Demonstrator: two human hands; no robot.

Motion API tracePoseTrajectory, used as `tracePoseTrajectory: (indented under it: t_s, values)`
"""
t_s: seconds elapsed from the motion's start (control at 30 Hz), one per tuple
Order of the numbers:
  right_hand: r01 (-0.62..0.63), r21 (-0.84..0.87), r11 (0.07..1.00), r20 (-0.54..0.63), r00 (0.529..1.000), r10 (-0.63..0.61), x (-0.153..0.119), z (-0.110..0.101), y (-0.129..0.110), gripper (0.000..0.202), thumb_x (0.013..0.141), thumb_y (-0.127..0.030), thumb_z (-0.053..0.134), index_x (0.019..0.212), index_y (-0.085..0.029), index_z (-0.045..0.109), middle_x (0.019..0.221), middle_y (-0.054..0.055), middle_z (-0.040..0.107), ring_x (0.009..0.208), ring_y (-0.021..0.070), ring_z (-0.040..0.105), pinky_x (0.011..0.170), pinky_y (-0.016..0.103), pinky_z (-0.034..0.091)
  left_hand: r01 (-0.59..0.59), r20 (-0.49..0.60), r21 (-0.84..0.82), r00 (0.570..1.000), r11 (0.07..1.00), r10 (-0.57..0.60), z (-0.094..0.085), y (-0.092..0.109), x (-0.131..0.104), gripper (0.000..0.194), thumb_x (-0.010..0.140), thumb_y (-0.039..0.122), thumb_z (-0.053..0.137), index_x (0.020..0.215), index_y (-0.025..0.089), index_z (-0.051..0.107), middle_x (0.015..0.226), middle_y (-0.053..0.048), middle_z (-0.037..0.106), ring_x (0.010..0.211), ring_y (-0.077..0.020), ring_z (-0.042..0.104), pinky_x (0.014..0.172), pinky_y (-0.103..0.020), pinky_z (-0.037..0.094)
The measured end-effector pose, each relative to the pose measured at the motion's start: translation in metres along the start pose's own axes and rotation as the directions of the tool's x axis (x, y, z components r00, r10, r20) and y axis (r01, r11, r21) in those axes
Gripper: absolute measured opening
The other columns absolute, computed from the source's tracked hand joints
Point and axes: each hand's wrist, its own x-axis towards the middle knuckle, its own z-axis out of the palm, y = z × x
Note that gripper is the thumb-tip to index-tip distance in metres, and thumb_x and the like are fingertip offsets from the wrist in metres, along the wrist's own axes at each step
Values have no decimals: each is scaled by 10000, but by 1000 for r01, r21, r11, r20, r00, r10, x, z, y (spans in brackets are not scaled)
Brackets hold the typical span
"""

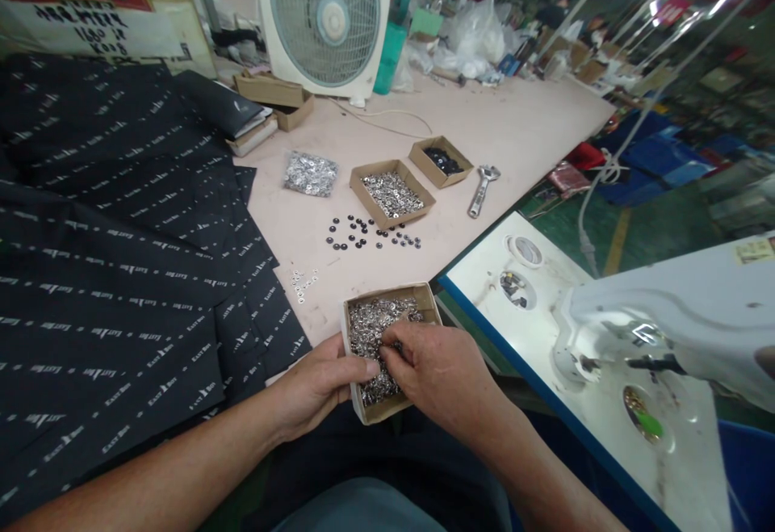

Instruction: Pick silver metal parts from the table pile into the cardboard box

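Pale worktable (514, 124) in a cluttered workshop, its near edge behind a small cardboard box (387, 412) of metal pieces (366, 326), which sits above the person's lap. Left hand (315, 387): clasped on the box's left wall, thumb over the rim. Right hand (441, 366): thumb and fingers drawn together, tips down among the pieces; whether one is pinched, cannot tell. Chief risk, by judgement: a tip and spill into the lap or onto the floor, should the right fingers press hard while one hand steadies a single side. Beyond: loose silver rings (301, 300), near printed black cloth (151, 290), where strays could lodge in folds. Next, scattered dark buttons (359, 245), easily swept about by a sleeve or mixed with other parts. Farther: a second box (365, 199) of metal pieces, lidless and liable to spill if knocked; one wrench (483, 190); one fan (333, 23), standing upright.
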Motion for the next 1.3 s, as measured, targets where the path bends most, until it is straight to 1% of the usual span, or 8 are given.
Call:
tracePoseTrajectory:
  t_s: [0.17,0.33,0.53,0.67,0.83,0.97,1.1,1.3]
  values:
    - [4,8,1000,2,1000,-4,0,2,-1,129,908,-227,643,787,-222,686,714,-3,712,673,157,617,619,279,294,2,-1,-3,1000,1000,-2,-1,-1,0,563,778,233,830,1312,165,666,1249,-141,773,1202,-345,702,1094,-482,508]
    - [-4,70,998,-9,1000,5,-2,3,-1,128,886,-214,647,762,-221,680,675,-18,684,631,135,593,607,269,300,-1,7,-2,1000,1000,1,-3,-2,0,571,796,231,820,1340,177,656,1253,-133,772,1196,-334,706,1093,-477,510]
    - [-5,172,985,-18,1000,8,-6,4,0,63,860,-244,665,852,-243,728,647,-39,656,580,120,563,592,258,320,-3,-11,4,1000,1000,3,-2,-2,0,560,780,252,841,1308,164,674,1244,-138,776,1182,-339,712,1045,-453,542]
    - [-11,172,985,-14,1000,13,-5,6,0,63,860,-293,705,865,-233,723,649,-34,654,597,132,570,598,261,323,-8,-2,-1,1000,1000,8,-1,-1,-1,520,785,241,840,1278,160,693,1212,-140,787,1177,-334,715,1014,-430,561]
    - [-19,185,983,-14,1000,22,-4,9,-2,81,886,-283,695,827,-228,690,680,-35,666,613,126,571,604,262,305,-16,11,4,1000,1000,16,-2,-1,-2,517,795,237,833,1288,172,692,1210,-132,786,1183,-331,713,1018,-433,559]
    - [-34,182,983,-9,999,37,-4,10,-4,93,878,-286,702,815,-225,669,658,-39,647,603,126,550,597,268,281,-14,6,18,1000,1000,14,-4,-2,-2,520,792,248,834,1285,168,689,1228,-133,780,1185,-337,711,1050,-452,539]
    - [-34,175,984,-20,999,38,-2,11,-4,122,876,-290,687,784,-222,645,653,-34,637,621,136,554,602,272,284,-26,11,27,1000,999,25,-5,-4,0,542,791,248,827,1305,174,675,1257,-128,770,1178,-333,714,1058,-453,533]
    - [-43,192,980,-17,999,48,-1,11,-5,134,878,-349,676,819,-231,656,642,-37,636,572,131,542,585,275,290,-33,37,7,999,999,33,0,-1,0,468,802,231,808,1252,161,703,1171,-124,792,1157,-324,722,1024,-435,552]
